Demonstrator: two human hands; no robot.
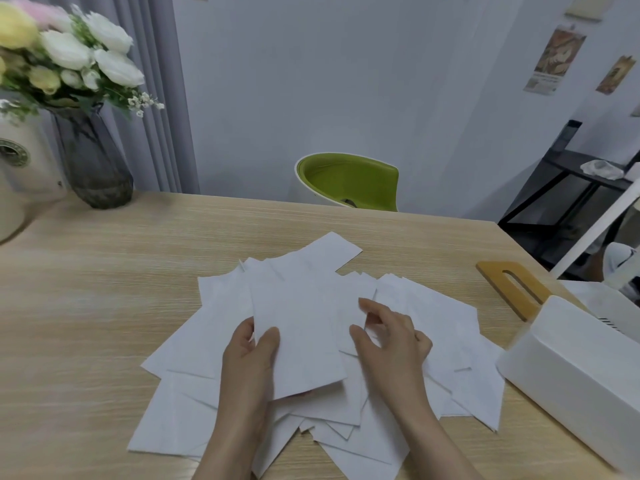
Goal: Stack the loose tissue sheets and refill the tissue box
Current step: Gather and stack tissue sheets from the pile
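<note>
Several loose white tissue sheets (194, 386) lie spread in an overlapping heap on the wooden table (86, 306). My left hand (249, 355) pinches one tissue sheet (298, 334) by its left edge, thumb on top, and holds it above the heap. My right hand (388, 336) hovers over the right side of the heap with fingers loosely curled, fingertips touching the sheets there. The white tissue box (568, 375) stands open at the right table edge. Its wooden lid (512, 289) with a slot lies flat behind it.
A grey glass vase (91, 161) of flowers and a white container (24, 168) stand at the far left corner. A green chair (349, 181) sits behind the table. A black shelf (568, 188) is at the right.
</note>
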